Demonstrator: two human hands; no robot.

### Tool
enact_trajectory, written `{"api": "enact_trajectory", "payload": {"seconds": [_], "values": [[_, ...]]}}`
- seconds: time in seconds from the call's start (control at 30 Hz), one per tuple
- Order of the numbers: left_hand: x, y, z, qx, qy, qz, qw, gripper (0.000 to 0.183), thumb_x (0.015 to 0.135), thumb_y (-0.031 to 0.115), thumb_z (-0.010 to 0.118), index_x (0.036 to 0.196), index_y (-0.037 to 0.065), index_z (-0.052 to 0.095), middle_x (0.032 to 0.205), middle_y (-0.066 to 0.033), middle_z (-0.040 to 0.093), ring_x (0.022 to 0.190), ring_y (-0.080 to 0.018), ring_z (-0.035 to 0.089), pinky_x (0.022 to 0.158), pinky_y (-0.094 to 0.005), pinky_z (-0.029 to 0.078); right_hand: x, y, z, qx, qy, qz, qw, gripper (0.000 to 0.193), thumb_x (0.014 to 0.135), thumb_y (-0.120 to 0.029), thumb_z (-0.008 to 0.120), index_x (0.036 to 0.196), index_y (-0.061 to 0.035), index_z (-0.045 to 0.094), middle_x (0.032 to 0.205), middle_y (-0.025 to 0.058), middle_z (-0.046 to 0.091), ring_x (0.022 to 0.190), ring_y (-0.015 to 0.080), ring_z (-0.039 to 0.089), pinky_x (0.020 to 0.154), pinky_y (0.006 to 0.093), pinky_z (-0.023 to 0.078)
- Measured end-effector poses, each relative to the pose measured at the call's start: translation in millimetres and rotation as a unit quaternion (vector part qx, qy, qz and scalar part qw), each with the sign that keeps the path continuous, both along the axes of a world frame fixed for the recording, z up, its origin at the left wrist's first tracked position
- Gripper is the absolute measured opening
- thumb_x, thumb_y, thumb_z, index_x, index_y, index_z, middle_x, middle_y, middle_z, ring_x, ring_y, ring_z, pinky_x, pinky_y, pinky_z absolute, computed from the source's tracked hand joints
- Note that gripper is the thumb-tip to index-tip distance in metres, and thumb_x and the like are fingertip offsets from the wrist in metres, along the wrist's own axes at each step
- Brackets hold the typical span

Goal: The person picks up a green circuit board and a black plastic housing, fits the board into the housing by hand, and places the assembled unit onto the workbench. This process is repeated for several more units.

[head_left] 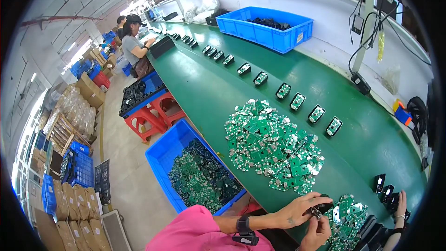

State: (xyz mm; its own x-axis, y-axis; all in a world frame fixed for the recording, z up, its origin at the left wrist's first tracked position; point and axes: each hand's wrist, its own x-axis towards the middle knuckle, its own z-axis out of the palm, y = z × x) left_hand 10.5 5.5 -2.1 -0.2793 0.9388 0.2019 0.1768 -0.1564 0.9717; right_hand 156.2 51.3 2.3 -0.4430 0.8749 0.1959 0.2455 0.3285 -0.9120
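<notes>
My left hand [299, 210], coming from a pink sleeve with a black band on the wrist, is closed around a small black plastic housing [327, 203]. Just below it, my right hand [317, 234] has its fingertips pinched against a small part at the housing; fingers hide what that part is. Both hands are over the green work surface, beside a small heap of green circuit boards [346, 221]. A larger heap of green circuit boards [274, 146] lies beyond them.
A row of black housings with boards [297, 102] runs along the green bench [200, 83]. Another person's hand [401, 204] is at black housings [380, 183] on the right. Blue bins [155, 155] stand beside and on the bench. Another person [134, 46] sits farther along.
</notes>
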Motion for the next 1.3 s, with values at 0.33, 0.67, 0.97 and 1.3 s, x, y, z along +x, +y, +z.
{"api": "enact_trajectory", "payload": {"seconds": [0.33,0.67,0.97,1.3], "values": [[5,-5,-1,-0.006,0.023,-0.025,0.999,0.05,0.084,0.003,0.064,0.132,0.015,0.06,0.131,-0.0149,0.053,0.099,-0.0333,0.065,0.082,-0.0371,0.054,19,27,17,-0.201,0.016,0.021,0.979,0.03,0.097,-0.019,0.064,0.073,-0.0014,0.061,0.062,-0.0003,0.054,0.058,0.0089,0.046,0.05,0.0289,0.036],[16,-5,-10,0.025,0.032,-0.002,0.999,0.055,0.085,-0.007,0.057,0.136,0.013,0.059,0.128,-0.0176,0.061,0.104,-0.0344,0.067,0.085,-0.0374,0.055,25,-3,26,-0.016,-0.151,0.011,0.988,0.023,0.096,-0.02,0.064,0.091,0.0015,0.069,0.078,0.0183,0.068,0.069,0.0306,0.065,0.063,0.0419,0.049],[-3,-17,12,-0.081,-0.056,0.046,0.994,0.058,0.085,-0.011,0.051,0.141,0.004,0.05,0.121,-0.0164,0.065,0.096,-0.0239,0.069,0.075,-0.0328,0.057,-16,3,27,0.089,-0.056,-0.007,0.994,0.023,0.089,-0.011,0.068,0.068,-0.0042,0.065,0.063,0.0121,0.06,0.056,0.0301,0.059,0.053,0.0402,0.044],[7,-17,1,-0.1,-0.193,0.048,0.975,0.033,0.1,0.015,0.06,0.129,0.002,0.053,0.115,-0.0101,0.062,0.059,-0.0028,0.054,0.043,-0.0183,0.038,4,3,7,0.073,-0.137,-0.009,0.988,0.02,0.092,-0.016,0.068,0.078,-0.0033,0.062,0.061,0.0083,0.058,0.052,0.024,0.059,0.048,0.0373,0.043]]}}
